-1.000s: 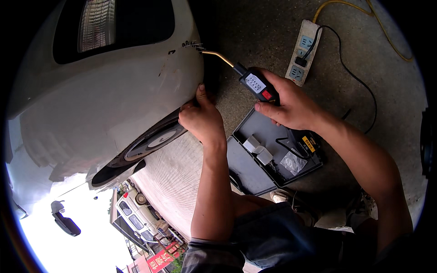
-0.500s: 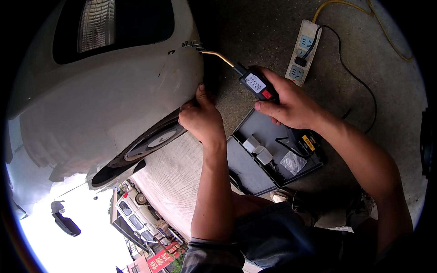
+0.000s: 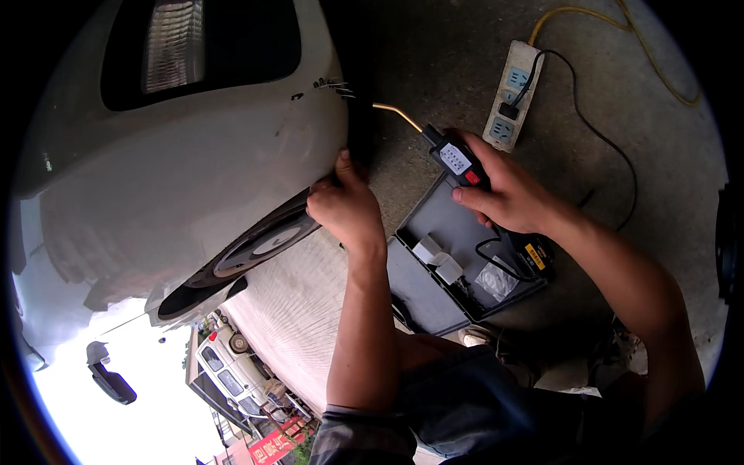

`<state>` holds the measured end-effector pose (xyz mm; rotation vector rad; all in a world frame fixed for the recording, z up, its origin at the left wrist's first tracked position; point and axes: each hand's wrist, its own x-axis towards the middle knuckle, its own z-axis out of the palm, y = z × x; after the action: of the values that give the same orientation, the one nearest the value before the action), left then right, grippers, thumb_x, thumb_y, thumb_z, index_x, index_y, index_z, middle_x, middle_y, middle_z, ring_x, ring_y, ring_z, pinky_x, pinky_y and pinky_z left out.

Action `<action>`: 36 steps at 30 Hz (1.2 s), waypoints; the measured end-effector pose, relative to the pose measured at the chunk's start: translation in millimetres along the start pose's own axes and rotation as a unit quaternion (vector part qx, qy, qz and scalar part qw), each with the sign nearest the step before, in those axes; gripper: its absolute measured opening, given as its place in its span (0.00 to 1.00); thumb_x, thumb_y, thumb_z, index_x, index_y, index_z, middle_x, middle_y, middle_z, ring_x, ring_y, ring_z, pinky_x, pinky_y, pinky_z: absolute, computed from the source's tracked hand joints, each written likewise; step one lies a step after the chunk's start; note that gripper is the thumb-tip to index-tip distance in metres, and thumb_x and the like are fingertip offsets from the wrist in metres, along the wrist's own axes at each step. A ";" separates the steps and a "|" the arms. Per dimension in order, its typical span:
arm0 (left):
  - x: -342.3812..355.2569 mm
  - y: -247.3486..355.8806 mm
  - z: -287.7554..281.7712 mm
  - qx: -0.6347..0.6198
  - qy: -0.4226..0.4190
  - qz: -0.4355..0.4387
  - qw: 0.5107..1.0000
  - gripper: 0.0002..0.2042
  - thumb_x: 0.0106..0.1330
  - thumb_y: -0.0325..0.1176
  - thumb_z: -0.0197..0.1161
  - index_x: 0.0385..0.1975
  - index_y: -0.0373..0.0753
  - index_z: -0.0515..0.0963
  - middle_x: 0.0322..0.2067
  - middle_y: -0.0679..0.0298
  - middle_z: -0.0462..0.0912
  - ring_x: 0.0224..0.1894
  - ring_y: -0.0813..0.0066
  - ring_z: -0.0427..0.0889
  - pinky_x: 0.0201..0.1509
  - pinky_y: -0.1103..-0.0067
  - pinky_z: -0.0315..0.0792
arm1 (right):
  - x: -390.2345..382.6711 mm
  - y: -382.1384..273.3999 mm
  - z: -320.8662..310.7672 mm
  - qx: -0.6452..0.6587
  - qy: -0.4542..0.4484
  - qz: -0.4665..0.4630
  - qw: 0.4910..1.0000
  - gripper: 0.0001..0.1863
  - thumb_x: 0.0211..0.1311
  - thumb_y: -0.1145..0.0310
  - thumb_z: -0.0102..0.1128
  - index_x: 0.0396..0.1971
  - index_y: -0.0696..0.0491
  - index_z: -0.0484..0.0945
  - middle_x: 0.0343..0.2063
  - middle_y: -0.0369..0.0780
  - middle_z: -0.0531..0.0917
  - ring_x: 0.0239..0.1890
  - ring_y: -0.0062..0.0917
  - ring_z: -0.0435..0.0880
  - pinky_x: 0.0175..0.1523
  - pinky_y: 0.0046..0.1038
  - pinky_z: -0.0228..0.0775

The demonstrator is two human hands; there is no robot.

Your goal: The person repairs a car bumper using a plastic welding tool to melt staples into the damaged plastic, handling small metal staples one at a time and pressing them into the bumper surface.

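Observation:
My right hand (image 3: 508,190) is wrapped round a black hot stapler (image 3: 456,160) with a white label and a red switch. Its bent copper-coloured tip (image 3: 397,108) points left, short of the white car bumper (image 3: 225,155) and apart from it. Thin metal staples (image 3: 333,84) stick out of the bumper's edge, beside dark marks and scuffs. My left hand (image 3: 350,208) grips that edge lower down, near the wheel, thumb on the outer face and the fingers curled, partly hidden.
An open grey tool case (image 3: 434,225) lies on the concrete, holding white boxes, a clear plastic bag (image 3: 496,280) and a black-and-yellow unit (image 3: 535,256). A power strip (image 3: 513,93) with black and yellow cables lies at the upper right. A white vehicle (image 3: 231,368) stands outside.
The hot stapler has moved right and down with my right hand, so its tip has come away from the staples at the bumper edge. My left hand keeps its grip.

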<state>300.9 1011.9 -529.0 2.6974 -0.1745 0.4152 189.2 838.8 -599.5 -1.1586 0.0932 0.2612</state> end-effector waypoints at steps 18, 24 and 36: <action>2.7 -9.7 2.6 0.005 0.013 -0.010 1.000 0.14 0.63 0.34 0.65 0.27 0.26 0.81 0.20 0.52 0.82 0.20 0.62 0.81 0.29 0.71 0.72 | -81.9 -19.8 -87.9 -0.718 -0.123 0.005 0.685 0.19 0.57 0.70 0.62 0.47 0.61 0.72 0.48 0.49 0.75 0.49 0.36 0.78 0.51 0.35 0.75; 2.6 -6.2 1.7 0.001 0.027 0.007 1.000 0.18 0.65 0.37 0.62 0.17 0.31 0.81 0.12 0.62 0.79 0.17 0.75 0.79 0.25 0.76 0.70 | 73.1 -35.6 -26.3 -0.239 0.099 -0.183 0.948 0.14 0.64 0.67 0.61 0.48 0.54 0.78 0.29 0.36 0.80 0.30 0.18 0.77 0.38 0.24 0.71; 2.6 -2.6 -1.6 0.018 0.031 0.051 0.998 0.18 0.66 0.38 0.61 0.16 0.32 0.80 0.12 0.59 0.79 0.16 0.66 0.80 0.25 0.72 0.71 | 123.8 -43.9 15.9 -0.139 0.161 -0.251 0.944 0.09 0.61 0.69 0.64 0.40 0.56 0.81 0.28 0.33 0.81 0.31 0.14 0.76 0.39 0.21 0.71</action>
<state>303.3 1014.8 -527.7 2.7154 -0.2890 0.5378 318.9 856.3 -579.6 -1.4559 0.0445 -0.3819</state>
